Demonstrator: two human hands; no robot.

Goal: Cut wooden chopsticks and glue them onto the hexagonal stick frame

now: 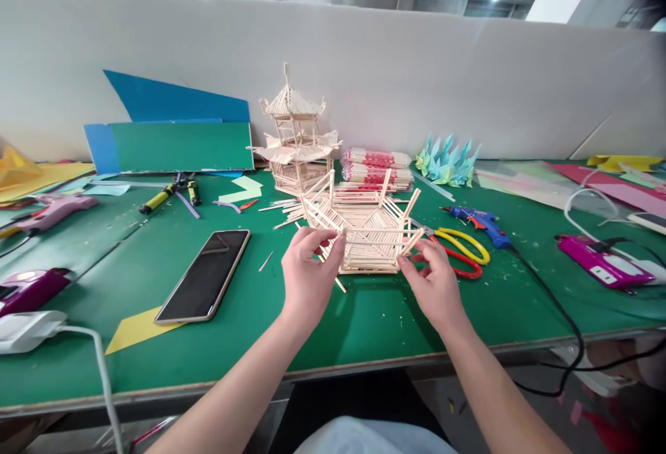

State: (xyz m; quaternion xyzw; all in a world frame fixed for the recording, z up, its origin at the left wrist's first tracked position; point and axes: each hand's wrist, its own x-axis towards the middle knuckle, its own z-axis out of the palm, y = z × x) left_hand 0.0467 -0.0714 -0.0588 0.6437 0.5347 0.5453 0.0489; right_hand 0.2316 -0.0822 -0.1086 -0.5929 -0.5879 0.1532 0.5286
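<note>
In front of me on the table sits a many-sided frame of thin wooden sticks (372, 253), with a stick floor and upright posts at its corners. My left hand (311, 268) pinches the front left corner of it between thumb and forefinger. At the front right corner, my right hand (433, 282) closes thumb and fingers on the frame's stick ends. A crosswise stick runs between the two hands near post height. Behind the frame stands a tiered stick pagoda (296, 145) with a pointed roof. Loose sticks (288, 214) lie partly hidden behind the frame.
Red-and-white stick packs (377, 166) and a blue paper ornament (450, 162) lie behind. To the right are scissors (463, 249), a blue glue gun (481, 225) and a purple power strip (603, 259). A phone (205, 277), pliers (161, 197) and pink glue gun (57, 212) lie left.
</note>
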